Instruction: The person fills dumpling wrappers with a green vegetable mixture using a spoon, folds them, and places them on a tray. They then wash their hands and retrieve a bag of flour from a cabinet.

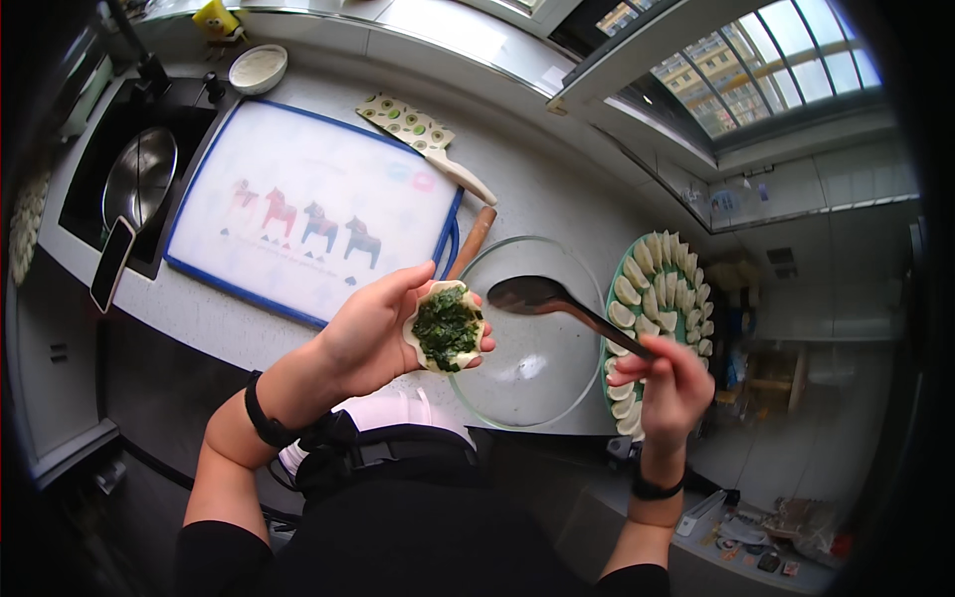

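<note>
My left hand [377,328] holds an open round dumpling wrapper [412,345] on its palm and fingers, heaped with chopped green filling [448,328]. In my right hand [668,380] is the handle of a dark spoon [526,295]; its bowl hangs over a large clear glass bowl [522,373], just right of the wrapper. No filling shows in the glass bowl. To the right, partly behind my right hand, a green tray [613,287] bears rows of folded dumplings [660,295].
A blue-rimmed cutting board [298,179] lies left of the glass bowl, beside a wooden rolling pin [474,239] and a cleaver with an avocado pattern [410,123]. A white bowl of flour-like powder [258,69] stands behind. At left, a phone [113,265] is by the sink with a metal basin [142,175].
</note>
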`<act>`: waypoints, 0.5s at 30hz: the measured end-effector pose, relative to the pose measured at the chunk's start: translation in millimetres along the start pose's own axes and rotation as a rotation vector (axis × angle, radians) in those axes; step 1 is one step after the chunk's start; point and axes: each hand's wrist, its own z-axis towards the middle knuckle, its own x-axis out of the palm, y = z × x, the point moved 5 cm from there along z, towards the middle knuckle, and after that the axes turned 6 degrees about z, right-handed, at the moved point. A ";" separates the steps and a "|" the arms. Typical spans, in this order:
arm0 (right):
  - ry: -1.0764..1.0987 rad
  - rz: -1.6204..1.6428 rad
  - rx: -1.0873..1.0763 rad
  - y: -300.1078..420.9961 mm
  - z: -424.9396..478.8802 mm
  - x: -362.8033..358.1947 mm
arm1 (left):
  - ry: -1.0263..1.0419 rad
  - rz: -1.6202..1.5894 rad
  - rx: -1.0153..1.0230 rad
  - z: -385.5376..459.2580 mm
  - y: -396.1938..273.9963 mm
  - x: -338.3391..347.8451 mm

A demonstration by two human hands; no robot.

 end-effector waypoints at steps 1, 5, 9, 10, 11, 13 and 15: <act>-0.020 -0.145 -0.202 12.1 -8.9 4.9 | 0.033 -0.024 -0.002 0.4 -2.5 5.1; 0.125 -0.856 -0.735 35.3 -45.4 29.6 | 0.085 -0.151 -0.023 0.0 -10.4 27.2; 0.087 -1.034 -0.840 20.6 -66.5 28.9 | 0.178 -0.168 -0.057 0.5 -12.5 50.3; 0.065 -1.052 -0.854 18.5 -68.2 27.1 | 0.205 -0.151 -0.059 0.2 -12.2 53.2; 0.064 -1.066 -0.863 17.3 -69.5 25.6 | 0.220 -0.160 -0.058 -0.2 -12.1 56.3; 0.057 -1.087 -0.877 13.0 -71.7 23.5 | 0.243 -0.174 -0.061 -1.0 -12.0 61.1; 0.044 -1.098 -0.903 6.9 -72.7 21.6 | 0.284 -0.176 -0.065 -1.9 -11.4 64.7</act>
